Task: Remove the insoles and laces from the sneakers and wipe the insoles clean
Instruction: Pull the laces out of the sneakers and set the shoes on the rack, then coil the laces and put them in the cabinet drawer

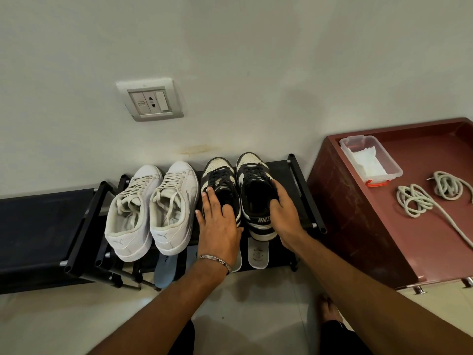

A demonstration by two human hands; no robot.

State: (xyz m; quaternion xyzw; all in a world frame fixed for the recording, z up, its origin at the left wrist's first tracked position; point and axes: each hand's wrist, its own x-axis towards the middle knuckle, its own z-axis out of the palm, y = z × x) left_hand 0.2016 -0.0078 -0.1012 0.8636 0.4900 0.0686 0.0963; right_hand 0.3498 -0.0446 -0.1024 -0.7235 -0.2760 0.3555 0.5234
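Both black-and-white sneakers sit on the black rack [297, 175], laces still threaded. My left hand [218, 221] lies flat, fingers straight, over the left sneaker [220, 172]. My right hand [281, 213] grips the collar of the right sneaker [253, 180]. Insoles [257, 254] lie on the shelf below. Judged step: taking this pair up. Next: lift, then unlace from the top eyelets.

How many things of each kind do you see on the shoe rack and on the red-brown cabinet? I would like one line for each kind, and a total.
White leather sneakers: 2
Black-and-white lace-up sneakers: 2
Flat loose insoles on the lower shelf: at least 2; more may be hidden
Coiled off-white laces: 2
Clear plastic box with white wipes: 1
Total: 9
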